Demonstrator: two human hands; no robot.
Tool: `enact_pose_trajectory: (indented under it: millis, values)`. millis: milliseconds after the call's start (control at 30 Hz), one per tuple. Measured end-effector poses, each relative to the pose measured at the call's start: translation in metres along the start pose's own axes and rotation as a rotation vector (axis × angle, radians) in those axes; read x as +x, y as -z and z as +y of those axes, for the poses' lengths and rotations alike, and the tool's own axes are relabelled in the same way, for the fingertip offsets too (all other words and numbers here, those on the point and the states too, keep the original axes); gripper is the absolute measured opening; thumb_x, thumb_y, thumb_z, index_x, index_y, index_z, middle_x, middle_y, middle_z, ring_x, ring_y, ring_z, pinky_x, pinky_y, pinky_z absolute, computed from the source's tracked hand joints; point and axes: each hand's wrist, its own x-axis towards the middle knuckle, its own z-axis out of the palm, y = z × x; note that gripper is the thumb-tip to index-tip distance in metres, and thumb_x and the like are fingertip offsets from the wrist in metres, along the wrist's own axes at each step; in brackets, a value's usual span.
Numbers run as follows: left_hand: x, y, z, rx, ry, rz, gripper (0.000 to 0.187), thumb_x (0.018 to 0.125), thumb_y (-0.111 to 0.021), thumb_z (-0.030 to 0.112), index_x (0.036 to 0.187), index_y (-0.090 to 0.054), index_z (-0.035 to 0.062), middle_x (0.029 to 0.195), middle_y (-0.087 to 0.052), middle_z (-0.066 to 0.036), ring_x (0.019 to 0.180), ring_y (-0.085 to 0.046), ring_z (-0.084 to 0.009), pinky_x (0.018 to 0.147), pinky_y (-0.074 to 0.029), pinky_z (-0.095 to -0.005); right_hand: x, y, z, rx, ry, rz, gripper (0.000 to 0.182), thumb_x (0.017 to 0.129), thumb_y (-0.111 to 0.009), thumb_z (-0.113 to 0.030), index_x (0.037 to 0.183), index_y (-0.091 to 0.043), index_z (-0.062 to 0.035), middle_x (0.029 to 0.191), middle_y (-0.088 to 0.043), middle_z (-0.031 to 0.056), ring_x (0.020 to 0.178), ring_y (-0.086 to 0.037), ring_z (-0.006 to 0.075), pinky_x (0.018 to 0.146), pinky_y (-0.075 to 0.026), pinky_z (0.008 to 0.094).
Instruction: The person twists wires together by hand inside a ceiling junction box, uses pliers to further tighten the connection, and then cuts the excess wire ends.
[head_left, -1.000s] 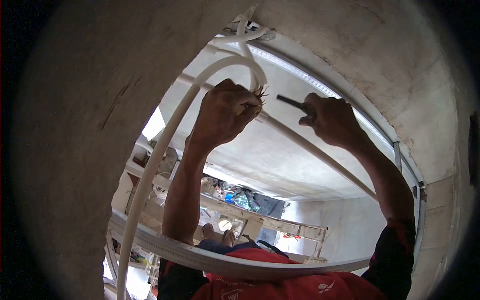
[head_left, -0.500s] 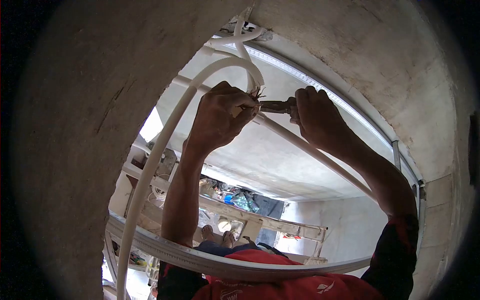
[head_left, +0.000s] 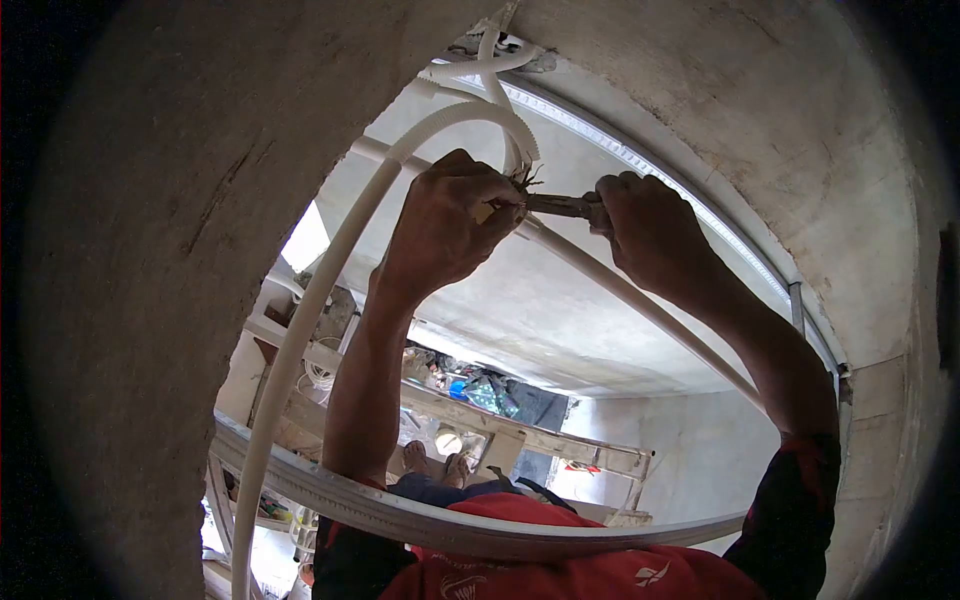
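Note:
At the end of a white corrugated conduit, a small bunch of thin wires sticks out with its tips spread. My left hand is closed in a pinch on these wires just below the conduit's mouth. In my right hand is a pair of pliers, held nearly level with the jaws pointing left. The jaw tips are right at my left fingertips, where the wires are; fingers partly hide the wire ends there.
A straight white pipe runs diagonally behind my hands. Metal ceiling channels curve above, and another metal channel crosses before my chest. Rough concrete borders the left. Far below are wooden scaffold rails and my feet.
Both hands, the pliers and the wires have shifted slightly right in view, and the conduit with them. The plier jaws sit a little nearer the left fingertips.

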Motion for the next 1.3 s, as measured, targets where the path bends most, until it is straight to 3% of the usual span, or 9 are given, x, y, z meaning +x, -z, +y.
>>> enact_pose_trajectory:
  millis: [133, 333, 400, 633, 700, 800, 900, 1033, 1300]
  values:
    - [0.0, 0.0, -0.002, 0.041, -0.005, -0.032, 0.013, 0.084, -0.083, 0.013, 0.094, -0.078, 0.0054, 0.089, -0.078, -0.009, 0.086, -0.069, -0.0207, 0.077, -0.056, -0.0386, 0.001, 0.006, -0.007, -0.093, 0.012, 0.061, 0.012, 0.095, -0.067, -0.012, 0.092, -0.065, -0.0006, 0.082, -0.068, 0.0161, 0.074, -0.069, 0.0292, 0.062, -0.06, 0.0447]
    - [0.002, 0.0, 0.0, 0.062, -0.038, -0.03, 0.013, 0.084, -0.083, 0.013, 0.093, -0.077, 0.0049, 0.089, -0.078, -0.009, 0.086, -0.069, -0.0221, 0.077, -0.056, -0.0388, 0.011, 0.029, -0.009, 0.088, -0.147, -0.325, 0.024, 0.096, -0.072, -0.027, 0.092, -0.066, -0.004, 0.078, -0.069, 0.0126, 0.077, -0.069, 0.0283, 0.072, -0.054, 0.0463]
    - [0.003, -0.002, 0.0, 0.042, -0.063, 0.002, 0.011, 0.083, -0.083, 0.009, 0.089, -0.076, 0.004, 0.085, -0.076, -0.009, 0.084, -0.068, -0.0243, 0.076, -0.055, -0.0397, 0.023, 0.038, -0.005, 0.309, -0.284, -0.714, 0.029, 0.094, -0.075, -0.033, 0.09, -0.071, -0.0043, 0.074, -0.071, 0.0082, 0.07, -0.068, 0.0214, 0.07, -0.052, 0.043]
    - [0.004, -0.002, 0.002, 0.036, -0.113, 0.026, 0.011, 0.081, -0.083, 0.005, 0.088, -0.074, 0.0035, 0.08, -0.074, -0.01, 0.08, -0.067, -0.0264, 0.073, -0.055, -0.0398, 0.042, 0.05, 0.016, 0.653, -0.332, -0.942, 0.024, 0.094, -0.074, -0.03, 0.089, -0.074, -0.0064, 0.069, -0.072, 0.0024, 0.064, -0.063, 0.0087, 0.063, -0.049, 0.0337]
    - [0.003, -0.004, 0.001, 0.026, -0.105, 0.038, 0.011, 0.081, -0.083, 0.006, 0.087, -0.074, 0.0036, 0.08, -0.074, -0.01, 0.081, -0.067, -0.0261, 0.073, -0.056, -0.0398, 0.04, 0.053, 0.013, 0.492, -0.284, -0.953, 0.021, 0.094, -0.074, -0.024, 0.094, -0.073, -0.0039, 0.075, -0.074, 0.0073, 0.07, -0.068, 0.0152, 0.067, -0.051, 0.0361]
    - [0.002, -0.004, 0.0, 0.017, -0.102, 0.054, 0.011, 0.082, -0.084, 0.007, 0.088, -0.075, 0.0039, 0.081, -0.075, -0.01, 0.081, -0.068, -0.0255, 0.074, -0.056, -0.04, 0.024, 0.046, 0.012, 0.222, -0.116, -0.602, 0.017, 0.09, -0.073, -0.01, 0.102, -0.068, 0.0019, 0.09, -0.074, 0.0211, 0.091, -0.074, 0.0341, 0.08, -0.058, 0.0468]
    - [0.003, -0.004, 0.0, 0.009, -0.099, 0.052, 0.011, 0.082, -0.084, 0.008, 0.088, -0.075, 0.0039, 0.083, -0.075, -0.01, 0.081, -0.068, -0.0252, 0.075, -0.056, -0.0403, 0.0, 0.015, 0.015, 0.114, -0.007, -0.111, 0.024, 0.085, -0.066, 0.006, 0.107, -0.06, 0.0014, 0.1, -0.063, 0.0219, 0.093, -0.068, 0.0372, 0.081, -0.058, 0.0462]
    - [0.0, -0.002, -0.001, 0.061, -0.008, -0.033, 0.014, 0.085, -0.083, 0.011, 0.097, -0.078, 0.006, 0.096, -0.079, -0.008, 0.093, -0.071, -0.0209, 0.078, -0.059, -0.0373, -0.007, -0.013, 0.014, -0.102, 0.048, 0.301, 0.045, 0.083, -0.079, -0.006, 0.119, -0.052, 0.0008, 0.118, -0.049, 0.021, 0.108, -0.058, 0.0358, 0.092, -0.056, 0.0465]
    - [0.001, -0.004, 0.002, 0.01, -0.036, 0.025, 0.009, 0.084, -0.081, 0.007, 0.091, -0.077, 0.004, 0.09, -0.078, -0.011, 0.088, -0.07, -0.0265, 0.078, -0.057, -0.0396, -0.003, -0.029, 0.004, -0.111, -0.019, 0.457, 0.059, 0.081, -0.085, -0.017, 0.126, -0.051, 0.0, 0.129, -0.046, 0.022, 0.112, -0.056, 0.0368, 0.094, -0.054, 0.0501]
